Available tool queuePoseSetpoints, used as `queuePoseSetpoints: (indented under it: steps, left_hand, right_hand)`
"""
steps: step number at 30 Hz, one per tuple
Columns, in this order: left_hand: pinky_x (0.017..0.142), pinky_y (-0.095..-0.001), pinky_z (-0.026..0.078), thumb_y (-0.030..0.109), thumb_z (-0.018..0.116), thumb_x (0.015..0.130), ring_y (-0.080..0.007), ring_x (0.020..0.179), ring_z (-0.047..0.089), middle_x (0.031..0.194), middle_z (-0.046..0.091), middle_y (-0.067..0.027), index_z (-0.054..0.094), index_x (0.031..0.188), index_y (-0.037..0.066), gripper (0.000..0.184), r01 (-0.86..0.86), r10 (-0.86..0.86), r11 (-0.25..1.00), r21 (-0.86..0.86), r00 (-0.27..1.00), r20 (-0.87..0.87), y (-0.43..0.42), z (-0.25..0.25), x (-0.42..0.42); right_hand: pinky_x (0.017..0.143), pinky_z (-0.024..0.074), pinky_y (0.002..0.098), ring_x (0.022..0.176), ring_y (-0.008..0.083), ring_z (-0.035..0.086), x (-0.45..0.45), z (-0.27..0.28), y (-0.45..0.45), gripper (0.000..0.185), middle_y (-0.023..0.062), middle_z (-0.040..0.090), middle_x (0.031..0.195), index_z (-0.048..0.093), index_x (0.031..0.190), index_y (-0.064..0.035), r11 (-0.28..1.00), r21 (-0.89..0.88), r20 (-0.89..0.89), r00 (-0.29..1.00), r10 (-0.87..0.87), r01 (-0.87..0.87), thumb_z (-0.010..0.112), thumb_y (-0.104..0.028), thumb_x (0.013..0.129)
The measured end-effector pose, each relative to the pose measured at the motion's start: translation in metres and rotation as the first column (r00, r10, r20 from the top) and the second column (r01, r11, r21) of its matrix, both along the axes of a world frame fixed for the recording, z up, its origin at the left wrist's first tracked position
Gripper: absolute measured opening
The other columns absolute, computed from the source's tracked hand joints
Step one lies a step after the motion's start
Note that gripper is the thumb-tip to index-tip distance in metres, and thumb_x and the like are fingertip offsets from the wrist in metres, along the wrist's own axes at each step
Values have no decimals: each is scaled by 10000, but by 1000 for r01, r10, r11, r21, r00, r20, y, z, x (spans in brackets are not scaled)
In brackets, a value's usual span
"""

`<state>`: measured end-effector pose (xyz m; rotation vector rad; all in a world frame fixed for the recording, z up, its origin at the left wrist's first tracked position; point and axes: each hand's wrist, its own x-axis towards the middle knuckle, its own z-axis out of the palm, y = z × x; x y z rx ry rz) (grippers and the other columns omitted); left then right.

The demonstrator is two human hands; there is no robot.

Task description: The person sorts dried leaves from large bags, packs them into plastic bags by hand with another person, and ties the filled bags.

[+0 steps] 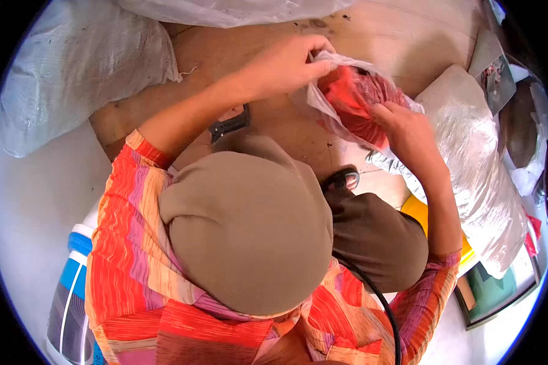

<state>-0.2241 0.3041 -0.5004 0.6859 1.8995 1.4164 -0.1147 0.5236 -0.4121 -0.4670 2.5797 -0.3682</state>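
A clear plastic bag (pixel 316 100) with red, cloth-like contents (pixel 354 100) hangs between my two hands above the floor. My left hand (pixel 298 61) pinches the bag's rim at its upper left, fingers closed on the thin plastic. On the right side, my right hand (pixel 408 131) is at the bag's edge, thumb and fingers closed around the plastic near the red contents. The bag's mouth is spread between the hands. What exactly the red contents are, I cannot tell.
A large pale sack (pixel 79 73) stands at upper left, and a whitish sheet of plastic (pixel 237 9) lies along the top. On the right leans a long silvery sack (pixel 475 164), with a framed picture (pixel 499 292) below it. A blue and white container (pixel 73 298) stands at lower left.
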Motion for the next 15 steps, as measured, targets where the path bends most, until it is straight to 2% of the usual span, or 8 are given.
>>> queuePoseSetpoints:
  steps: [3, 5, 7, 9, 11, 12, 13, 15]
  left_hand:
    - [656, -320, 458, 247, 568, 820, -211, 709, 593, 804, 637, -120, 610, 985, 22, 283, 11, -19, 992, -126, 998, -59, -2, 12, -6]
    - [652, -320, 459, 244, 575, 813, -204, 711, 594, 803, 638, -114, 612, 978, 20, 281, 8, -10, 988, -153, 1000, -15, -1, 9, -6]
    - [615, -262, 429, 209, 568, 846, -116, 643, 513, 731, 588, -42, 591, 1010, 46, 232, -4, 5, 997, -82, 1000, 1, 3, 16, -4]
    - [691, -287, 450, 169, 572, 830, -155, 718, 549, 836, 605, -77, 585, 1042, 55, 241, 38, -42, 986, -160, 999, -20, 6, 20, -6]
    - [816, -331, 438, 143, 588, 813, -224, 875, 553, 963, 586, -97, 583, 1061, 73, 258, -101, 90, 995, -19, 944, -318, 7, 17, 3]
    - [898, -379, 400, 135, 650, 755, -270, 1002, 506, 1034, 554, -89, 575, 1074, 105, 329, -82, 45, 995, -50, 860, -509, 7, 27, 3]
    - [898, -379, 400, 135, 650, 755, -270, 1002, 506, 1034, 554, -89, 575, 1074, 105, 329, -76, 41, 996, -47, 856, -515, 8, 33, 5]
    - [888, -401, 385, 164, 697, 681, -273, 975, 491, 952, 556, -59, 575, 1009, 120, 352, 138, -48, 988, 62, 673, -738, 11, 43, 10]
  right_hand:
    - [615, 448, 412, 732, 303, 579, 4, 4, -6, 127, 116, 537, 738, 508, 885, -75, 999, -43, -13, 1000, 7, -8, 465, -53, 767]
    - [624, 449, 412, 737, 310, 582, -3, -4, -2, 120, 123, 549, 747, 509, 882, -70, 999, -43, -5, 1000, -29, 29, 476, -57, 768]
    - [640, 452, 413, 746, 322, 589, 2, -6, -1, 108, 137, 573, 763, 513, 877, -59, 994, -46, 55, 993, -100, 103, 497, -64, 770]
    - [642, 453, 419, 731, 353, 586, -3, 1, -12, 77, 150, 598, 760, 512, 853, -46, 967, -179, -44, 980, -194, 183, 519, -112, 813]
    - [638, 457, 413, 725, 351, 586, -2, -14, -11, 105, 147, 604, 759, 520, 846, -52, 986, -76, -17, 989, -150, 148, 551, -149, 818]
    - [638, 457, 413, 725, 351, 586, -1, -17, -12, 105, 147, 604, 759, 520, 846, -52, 984, -81, -11, 987, -159, 157, 551, -149, 818]
    - [640, 461, 404, 726, 346, 588, -4, -20, -11, 114, 144, 605, 762, 531, 847, -59, 965, -147, -37, 973, -226, 218, 569, -160, 809]
    - [642, 465, 395, 727, 341, 589, -14, -22, -7, 124, 141, 605, 765, 543, 848, -65, 937, -212, -70, 952, -297, 277, 588, -171, 800]
